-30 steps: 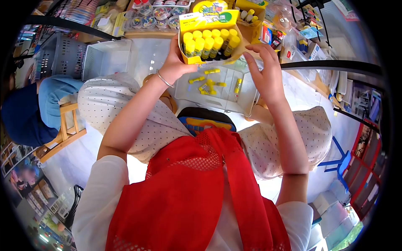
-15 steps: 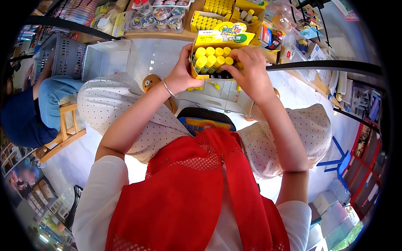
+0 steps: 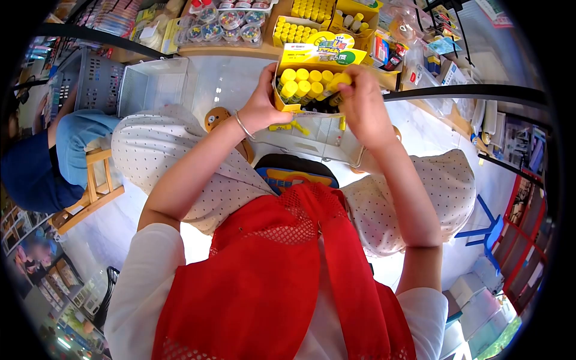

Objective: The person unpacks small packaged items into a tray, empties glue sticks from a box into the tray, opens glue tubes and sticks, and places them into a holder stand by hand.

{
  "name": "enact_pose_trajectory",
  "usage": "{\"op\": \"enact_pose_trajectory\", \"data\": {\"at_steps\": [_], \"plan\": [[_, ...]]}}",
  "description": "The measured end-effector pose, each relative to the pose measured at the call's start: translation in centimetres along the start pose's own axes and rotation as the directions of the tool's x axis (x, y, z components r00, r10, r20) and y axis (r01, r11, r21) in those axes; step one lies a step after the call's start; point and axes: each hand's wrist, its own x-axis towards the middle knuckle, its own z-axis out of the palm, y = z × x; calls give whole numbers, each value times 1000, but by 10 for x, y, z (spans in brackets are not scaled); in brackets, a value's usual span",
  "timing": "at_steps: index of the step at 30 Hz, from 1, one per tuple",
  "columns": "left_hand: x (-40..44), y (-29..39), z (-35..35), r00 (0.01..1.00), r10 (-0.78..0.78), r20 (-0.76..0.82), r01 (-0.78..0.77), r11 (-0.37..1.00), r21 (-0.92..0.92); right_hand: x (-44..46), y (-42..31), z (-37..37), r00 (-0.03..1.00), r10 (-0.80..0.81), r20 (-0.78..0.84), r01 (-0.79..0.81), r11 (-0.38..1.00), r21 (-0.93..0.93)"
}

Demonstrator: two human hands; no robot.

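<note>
My left hand (image 3: 263,105) grips the left side of a yellow open-topped box (image 3: 296,57), its printed flap standing up at the back. Upright glue sticks (image 3: 302,75) with yellow caps stand in rows inside. At the box's right end, my right hand (image 3: 365,111) has its thumb and fingers closed on a glue stick (image 3: 336,84), which leans to the right with its cap above the others. Dark room shows between the sticks near the front right. The lower end of the held stick is partly hidden.
Below the box, a clear basket (image 3: 324,144) holds several yellow glue sticks. On the shelf behind are more glue stick boxes (image 3: 294,30) and tubs of colourful small items (image 3: 230,21). A grey basket (image 3: 99,84) and a person on a wooden stool (image 3: 96,180) are at left.
My right fingers have closed on a glue stick at the box's right end and tilted it, raising its cap. My left hand still holds the box in nearly the same place.
</note>
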Motion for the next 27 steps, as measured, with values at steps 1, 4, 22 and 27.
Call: {"op": "enact_pose_trajectory", "data": {"at_steps": [1,4,22,27], "plan": [[1,2,-2,999,7,-31,-7,1000,-3,4,0,-7,991,131,-11,-130,987,95],[6,1,-12,986,58,-159,-66,997,-43,12,10,-32,906,422,15,-405,859,313],[6,17,-14,984,161,-69,-156,985,70,17,-2,-30,995,-80,57,71,987,145],[2,15,-1,994,89,65,-96,989,116,9,-12,-14,969,-205,137,179,967,180]]}}
